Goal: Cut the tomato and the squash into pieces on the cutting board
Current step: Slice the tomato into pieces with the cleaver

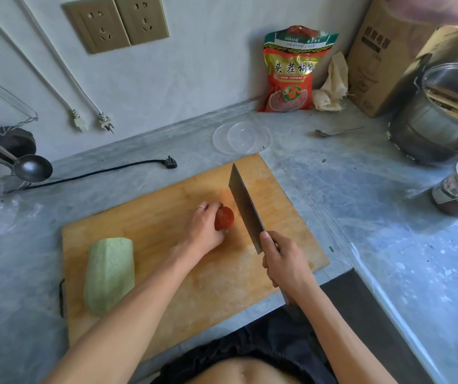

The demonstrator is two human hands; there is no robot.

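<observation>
- The wooden cutting board [167,245] lies at an angle on the grey countertop [361,203], in front of the person.
- The left hand [204,230] rests on the board near its middle, fingers curled over the top and left side of the red tomato [224,218], holding it against the wood. A ring shows on one finger.
- Only the right side of the tomato is visible past the fingers; whether it has been cut cannot be told.
- The right hand [284,261] is wrapped closed around the handle of a cleaver [246,206], thumb lying along the side near the base of the blade.
- The cleaver blade points away from the person, just to the right of the tomato and apart from it. Whether its edge touches the board cannot be told.
- The peeled, pale green squash [110,275] lies whole on the left part of the board, well apart from both hands.
- Beyond the board a clear plastic lid [241,137] lies on the countertop, and a red and green food bag [291,70] leans on the wall.
- A metal pot [438,117] stands at the right, with a spoon [336,132] lying near it.
- A black power cord [106,171] trails across the countertop at the left.
</observation>
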